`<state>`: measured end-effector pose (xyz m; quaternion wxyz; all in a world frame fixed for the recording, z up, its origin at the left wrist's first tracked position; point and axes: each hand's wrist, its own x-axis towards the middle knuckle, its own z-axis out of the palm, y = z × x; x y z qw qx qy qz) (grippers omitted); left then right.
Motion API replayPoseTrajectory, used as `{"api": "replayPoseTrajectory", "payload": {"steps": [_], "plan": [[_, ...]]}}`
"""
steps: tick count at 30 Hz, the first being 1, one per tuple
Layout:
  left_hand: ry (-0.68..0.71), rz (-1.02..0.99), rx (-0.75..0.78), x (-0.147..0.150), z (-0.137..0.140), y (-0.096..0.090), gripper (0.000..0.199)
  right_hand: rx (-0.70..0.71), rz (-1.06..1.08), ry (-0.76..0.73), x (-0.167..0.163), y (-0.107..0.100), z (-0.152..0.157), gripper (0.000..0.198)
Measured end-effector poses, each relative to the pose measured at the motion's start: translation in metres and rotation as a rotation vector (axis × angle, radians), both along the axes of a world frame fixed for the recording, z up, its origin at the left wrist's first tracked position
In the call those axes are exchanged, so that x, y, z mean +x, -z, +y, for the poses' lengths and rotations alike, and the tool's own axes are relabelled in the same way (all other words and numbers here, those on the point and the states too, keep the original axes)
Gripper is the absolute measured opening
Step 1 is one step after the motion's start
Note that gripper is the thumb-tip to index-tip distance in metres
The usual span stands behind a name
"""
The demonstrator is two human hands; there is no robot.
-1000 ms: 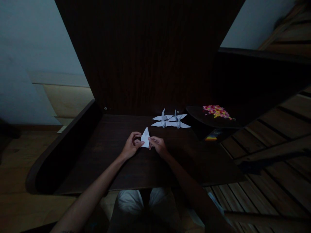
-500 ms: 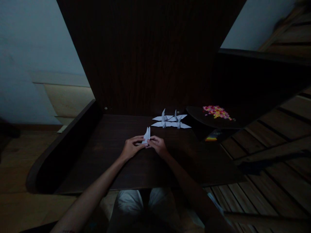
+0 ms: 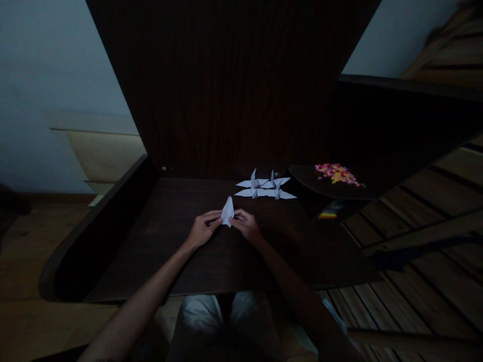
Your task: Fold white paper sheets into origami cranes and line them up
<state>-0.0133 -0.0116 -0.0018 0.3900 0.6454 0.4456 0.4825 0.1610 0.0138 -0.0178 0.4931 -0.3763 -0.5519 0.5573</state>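
Note:
A folded piece of white paper (image 3: 228, 211), narrow and pointed at the top, is held upright between my two hands above the dark desk (image 3: 158, 241). My left hand (image 3: 204, 229) pinches its left side, thumb in front. On the other side, my right hand (image 3: 246, 224) grips the right edge between thumb and fingers. Several white origami cranes (image 3: 266, 187) stand close together on the desk, beyond my right hand, with their wings spread and touching or nearly touching.
Many small pink, yellow and white pieces (image 3: 337, 174) lie in a heap on a raised corner shelf (image 3: 309, 178) at the right. Beneath it is a rainbow-coloured item (image 3: 327, 215). A tall dark panel (image 3: 234, 90) backs the desk, and a raised side board (image 3: 94, 226) bounds its left.
The folded paper now shows a broader, kite-like front face, and its lower point has come into view. My left thumb has shifted slightly left; the cranes have stayed put.

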Motion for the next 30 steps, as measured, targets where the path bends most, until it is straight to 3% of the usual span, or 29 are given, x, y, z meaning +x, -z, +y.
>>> {"api": "replayPoseTrajectory", "payload": {"steps": [6, 18, 22, 26, 30], "plan": [[-0.111, -0.06, -0.062, -0.0002, 0.0001, -0.0002, 0.035, -0.006, 0.035, -0.033, -0.0007, -0.0046, -0.0033, 0.027], [-0.052, -0.306, -0.211, 0.0024, 0.0043, 0.0057, 0.058, 0.047, 0.031, 0.097, -0.0016, -0.0026, -0.0011, 0.042], [-0.014, -0.275, -0.197, 0.0018, 0.0038, 0.0055, 0.055, 0.041, 0.04, 0.013, -0.002, -0.0023, -0.0025, 0.042], [-0.097, -0.246, -0.167, -0.0001, 0.004, 0.0046, 0.058, -0.008, 0.059, -0.108, -0.0026, -0.0022, -0.0038, 0.056], [-0.111, -0.21, -0.16, 0.0004, 0.0024, 0.0037, 0.058, -0.019, 0.095, -0.078, -0.0039, -0.001, -0.0044, 0.063]]}}
